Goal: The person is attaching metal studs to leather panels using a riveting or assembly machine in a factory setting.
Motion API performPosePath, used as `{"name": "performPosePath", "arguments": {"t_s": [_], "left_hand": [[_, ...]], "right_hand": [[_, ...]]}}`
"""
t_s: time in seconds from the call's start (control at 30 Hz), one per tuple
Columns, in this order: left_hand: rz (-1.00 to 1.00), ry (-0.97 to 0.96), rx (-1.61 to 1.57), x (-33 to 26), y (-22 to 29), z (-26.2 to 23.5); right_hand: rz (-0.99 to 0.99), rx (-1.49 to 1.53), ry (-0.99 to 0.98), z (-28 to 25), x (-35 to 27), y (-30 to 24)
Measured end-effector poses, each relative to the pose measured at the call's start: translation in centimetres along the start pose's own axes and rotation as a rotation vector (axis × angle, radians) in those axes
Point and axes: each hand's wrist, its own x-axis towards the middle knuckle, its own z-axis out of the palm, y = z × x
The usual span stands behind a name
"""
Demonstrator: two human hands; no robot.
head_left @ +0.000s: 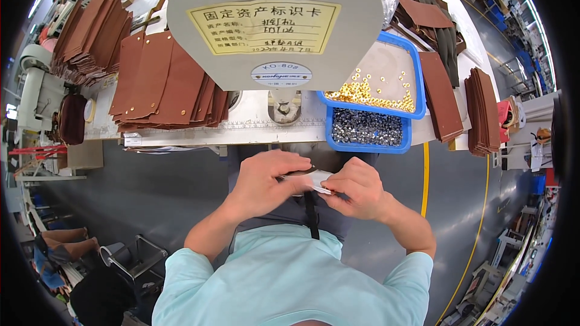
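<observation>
The white piece point(318, 179) is on the near side of the machine point(214, 69), off the tabletop point(251, 137) and held up in front of the body. It looks light, thin and soft, likely to bend or crease rather than break. Blur hides its outline and whether the dark edge beside it belongs to it; I cannot judge how slippery it is.

The right hand point(356, 190) has its fingers pinched on the piece's right end. The left hand point(272, 182) curves over the other end; whether its fingers grip or only touch, I cannot tell. A good hold would be a light pinch at each end, keeping the middle flat.

The tabletop's near edge runs between the machine and the hands. Right of the machine, the blue tray point(417, 78) of gold rings overlaps the lower tray point(368, 147) of dark bits, which seems to jut past that edge, so a knock could spill them. Left of the machine, the brown stack point(166, 87) crowds that side. Nearer than the machine, floor point(396, 184) shows past the right hand, giving room sideways.
</observation>
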Motion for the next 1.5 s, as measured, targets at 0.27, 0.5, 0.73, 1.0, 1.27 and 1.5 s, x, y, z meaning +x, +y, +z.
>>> {"name": "performPosePath", "arguments": {"t_s": [0.27, 0.5, 0.73, 1.0, 1.27, 1.5], "left_hand": [[0.345, -0.153, 0.423, -0.6, 1.3, 0.7], [0.461, -0.082, 0.388, -0.6, 1.1, 1.3], [0.442, -0.055, 0.366, -0.9, 1.8, 1.7], [0.433, -0.037, 0.337, -1.1, 1.7, 1.8], [0.462, 0.016, 0.275, -0.9, 0.7, 1.8], [0.47, -0.126, 0.306, -0.6, 0.6, 1.6]], "right_hand": [[-0.158, -0.051, 0.013, 0.3, -0.1, -0.8], [-0.19, -0.051, 0.006, -0.4, 0.1, -1.2], [-0.204, -0.048, 0.035, -0.3, 0.0, -1.3], [-0.165, 0.013, 0.063, 0.4, -0.6, -1.2], [0.268, 0.156, -0.026, -0.7, 0.1, -2.1], [0.159, 0.116, -0.212, -1.5, 0.2, -1.8]]}}
